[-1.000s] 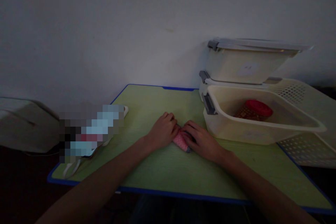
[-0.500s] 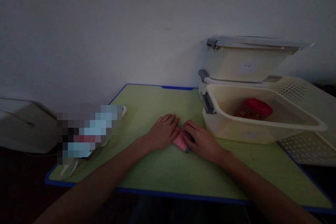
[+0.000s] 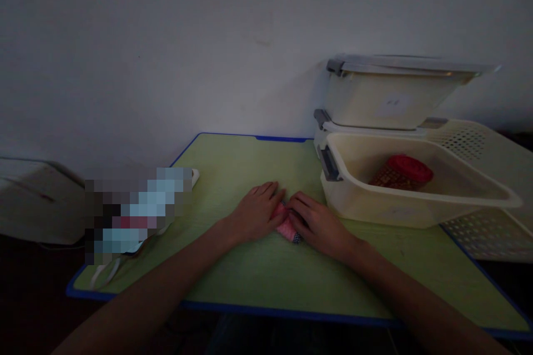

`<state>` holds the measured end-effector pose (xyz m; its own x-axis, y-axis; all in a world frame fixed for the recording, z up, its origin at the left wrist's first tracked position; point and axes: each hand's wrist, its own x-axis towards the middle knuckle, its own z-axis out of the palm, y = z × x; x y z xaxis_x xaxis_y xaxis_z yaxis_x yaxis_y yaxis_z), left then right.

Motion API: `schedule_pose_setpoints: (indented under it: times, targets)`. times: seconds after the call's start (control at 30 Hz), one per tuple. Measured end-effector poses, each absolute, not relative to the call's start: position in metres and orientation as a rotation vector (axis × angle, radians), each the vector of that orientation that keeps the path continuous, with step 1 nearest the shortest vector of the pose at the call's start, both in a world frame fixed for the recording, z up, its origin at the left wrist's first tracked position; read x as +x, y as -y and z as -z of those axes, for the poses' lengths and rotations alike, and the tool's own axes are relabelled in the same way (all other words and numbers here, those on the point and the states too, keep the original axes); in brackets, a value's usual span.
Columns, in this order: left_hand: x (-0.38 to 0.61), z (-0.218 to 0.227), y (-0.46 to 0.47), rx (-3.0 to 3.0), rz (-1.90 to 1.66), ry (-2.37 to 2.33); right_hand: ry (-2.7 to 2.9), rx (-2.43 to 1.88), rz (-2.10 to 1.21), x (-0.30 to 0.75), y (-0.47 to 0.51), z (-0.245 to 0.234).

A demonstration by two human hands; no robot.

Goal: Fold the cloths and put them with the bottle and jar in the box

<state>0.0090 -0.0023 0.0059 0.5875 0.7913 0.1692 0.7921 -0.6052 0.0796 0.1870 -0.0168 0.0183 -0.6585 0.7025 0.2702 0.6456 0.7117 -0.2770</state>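
A small folded pink cloth (image 3: 287, 228) with a dark checked edge lies on the green table (image 3: 233, 169). My left hand (image 3: 258, 212) rests at its left side, thumb pressed on the cloth and fingers bent over its far end. From the right, my right hand (image 3: 314, 222) grips the cloth with curled fingers. The fingertips of both hands nearly meet above it, and part of the cloth is hidden under them.
An open cream bin (image 3: 387, 208) stands at the right, holding a red patterned object (image 3: 406, 172). Behind it is a lidded box (image 3: 387, 97), beside a perforated white basket (image 3: 495, 233). A blurred-out item (image 3: 154, 205) lies on the left, near a white strap (image 3: 104, 274).
My left thumb has shifted towards the right hand across the cloth, and its fingers have moved slightly. The right hand stays nearly in place. The view has tilted a little.
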Motion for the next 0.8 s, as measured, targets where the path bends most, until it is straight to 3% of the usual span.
schedule_pose_setpoints:
  times: [0.8]
  targets:
    - [0.0121, -0.0061, 0.0058, -2.785, 0.279, 1.333, 2.606, -1.072, -0.172, 0.1868, 0.0184, -0.0224]
